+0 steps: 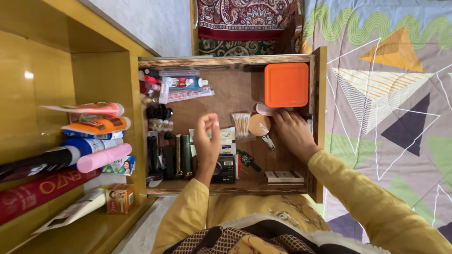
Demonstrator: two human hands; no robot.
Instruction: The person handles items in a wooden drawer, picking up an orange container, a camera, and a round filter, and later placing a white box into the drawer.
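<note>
An open wooden drawer (226, 96) with a dark, grained bottom and pale scratched walls lies under both hands. The left hand (207, 138) hovers over its middle with the fingers curled loosely together, thumb and fingertips nearly meeting; whether they pinch anything I cannot tell. Just beyond its fingertips sits a clear packet of cotton swabs (241, 123), thin sticks bundled upright. Under the palm lies a white flat sachet (228, 139), and nearer the wrist a black glossy box (225, 169). To the left of the fingers stands a row of slim dark tubes (172, 157), smooth and cylindrical.

The right hand (293, 131) rests flat in the drawer's right part, fingers together and stretched forward, their tips touching a pale pink rounded lid (264, 109). Just left of these fingers is a round tan compact (259, 124) with a matte top, and a small metal nail clipper (269, 142) lies beside the thumb. Beyond the fingertips sits a square orange plastic box (286, 84) with rounded corners and a smooth lid. A white toothpaste tube (183, 83) lies in the far left corner.

Outside, on a glossy yellow shelf (70, 230), soft tubes are stacked, among them a pink tube (103, 157).
</note>
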